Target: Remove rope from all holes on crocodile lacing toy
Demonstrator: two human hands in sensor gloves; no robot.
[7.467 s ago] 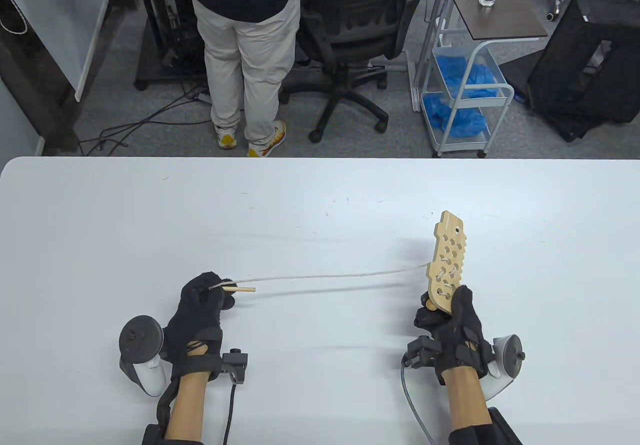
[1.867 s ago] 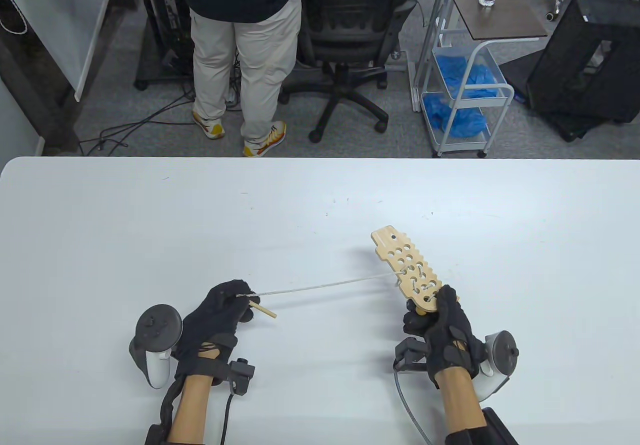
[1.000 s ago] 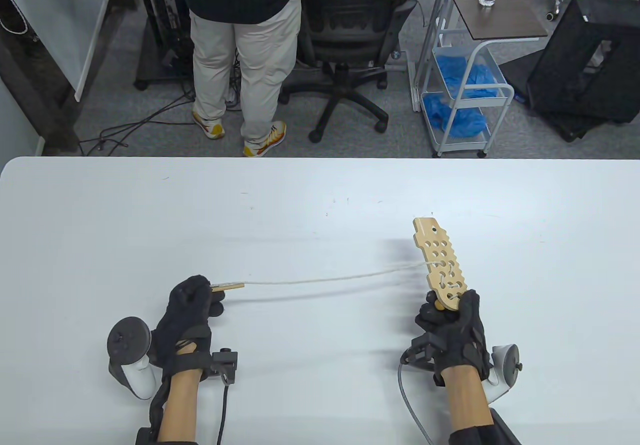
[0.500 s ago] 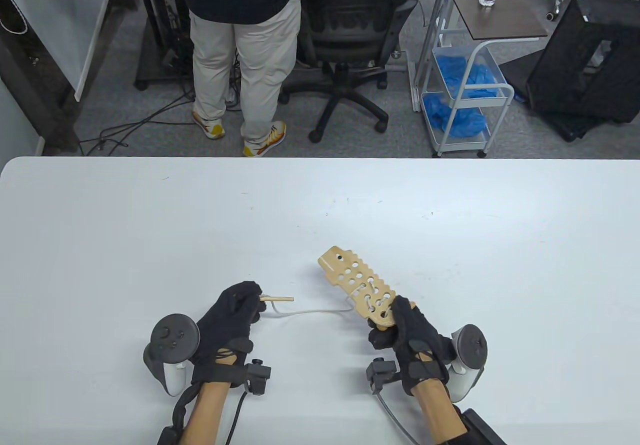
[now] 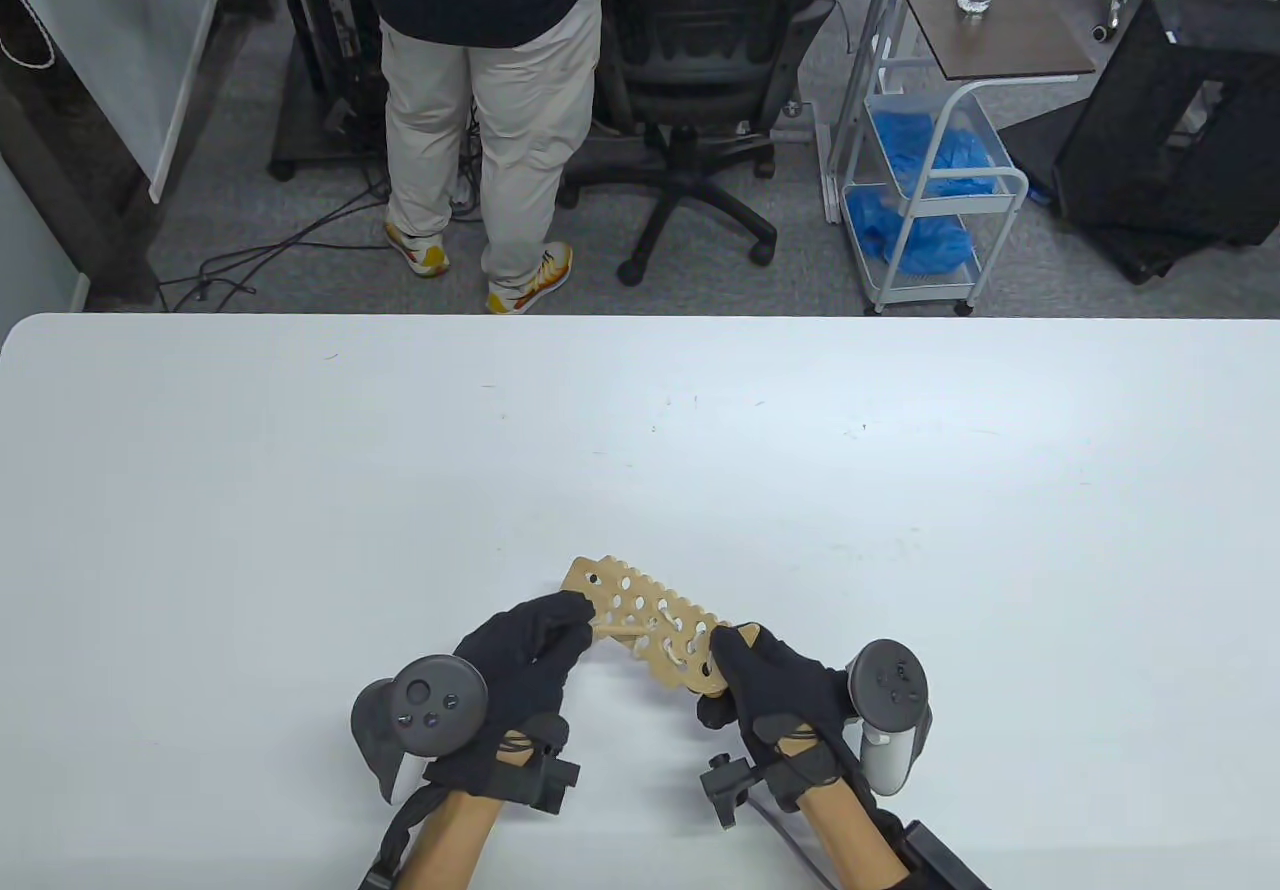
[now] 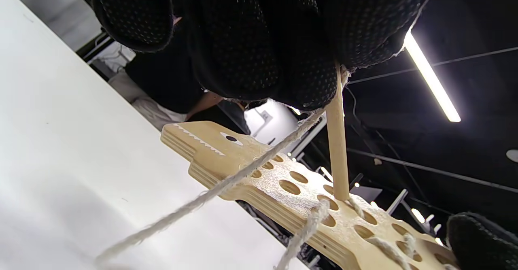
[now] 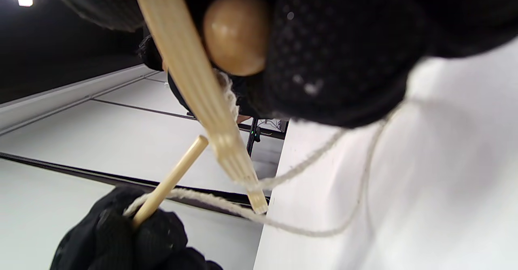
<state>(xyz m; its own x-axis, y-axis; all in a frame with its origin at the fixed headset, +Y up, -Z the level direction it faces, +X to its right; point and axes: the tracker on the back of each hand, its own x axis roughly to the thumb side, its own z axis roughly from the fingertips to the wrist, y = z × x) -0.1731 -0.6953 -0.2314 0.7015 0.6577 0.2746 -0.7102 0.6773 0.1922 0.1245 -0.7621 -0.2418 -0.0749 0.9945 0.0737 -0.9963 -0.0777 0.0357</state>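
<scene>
Overhead table camera (close upward wrist-cams)

The crocodile board [image 6: 283,189] was pale unfinished-looking plywood, with layered edges showing and a slightly grainy matt face. The rope [image 6: 226,183] looked like off-white twisted cotton, fuzzy and fraying a bit, tipped with a smooth light wooden stick [image 6: 338,152]. A rounded wooden bead [image 7: 236,31] had a soft sheen, glossier than the board. Both gloves, on the left hand [image 5: 525,665] and right hand [image 5: 775,690], were black knit cloth with tiny grip dots. The table [image 5: 300,490] was smooth white, faintly scuffed
</scene>
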